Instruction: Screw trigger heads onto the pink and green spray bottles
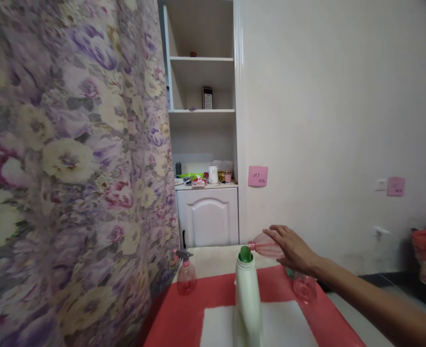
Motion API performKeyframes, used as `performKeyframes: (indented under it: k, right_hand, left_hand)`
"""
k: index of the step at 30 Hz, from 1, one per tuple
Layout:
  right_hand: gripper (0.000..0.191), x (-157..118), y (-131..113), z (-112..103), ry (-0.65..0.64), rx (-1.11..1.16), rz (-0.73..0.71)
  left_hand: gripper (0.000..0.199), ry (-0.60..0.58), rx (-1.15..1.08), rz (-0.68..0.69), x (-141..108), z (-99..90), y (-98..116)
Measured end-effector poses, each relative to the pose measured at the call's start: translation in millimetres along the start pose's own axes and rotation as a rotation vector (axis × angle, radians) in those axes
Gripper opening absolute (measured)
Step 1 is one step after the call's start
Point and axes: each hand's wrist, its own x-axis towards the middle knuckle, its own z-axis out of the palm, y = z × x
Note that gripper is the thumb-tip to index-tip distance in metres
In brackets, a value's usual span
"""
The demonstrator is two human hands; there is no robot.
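My right hand [288, 248] is wrapped round a clear pink plastic bottle [265, 246], which lies nearly on its side with its threaded, uncapped mouth pointing left. That mouth is beside the green pouring spout [246, 253] of a tall pale green jug [247, 299]; whether they touch I cannot tell. The jug stands upright, uncapped, in front of me. No liquid can be made out passing between them. To the left stands a pink spray bottle [186, 277] with a grey trigger head. Below my right wrist is another clear pink bottle [304, 287]. My left hand is out of the picture.
The table has a red cover [173, 313] and a white sheet [285, 320] under the jug. A floral curtain [79, 168] hangs close on the left. Behind the table are a white cupboard [213, 217] with shelves and a wall with pink notes [258, 176].
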Motion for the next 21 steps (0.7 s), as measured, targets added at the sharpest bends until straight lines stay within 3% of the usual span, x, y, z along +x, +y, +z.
performKeyframes:
  k: [4, 8, 16, 21]
  right_hand:
    - [0.085, 2.7, -1.2, -3.3, -0.014, -0.015, -0.001]
    - [0.084, 4.3, -3.5, -7.3, -0.04, -0.021, 0.007]
    - [0.085, 7.2, -0.4, -5.8, -0.02, -0.038, -0.021]
    - [0.089, 7.4, 1.1, -5.3, -0.018, -0.059, -0.035]
  left_hand:
    - [0.03, -0.013, 0.004, 0.009, 38.8, 3.5, -2.2]
    - [0.033, -0.058, 0.018, 0.023, 53.5, 4.7, -8.1]
    - [0.035, -0.103, 0.015, 0.036, 53.5, 5.0, -16.2]
    - [0.032, -0.13, 0.015, 0.039, 31.5, 7.0, -17.3]
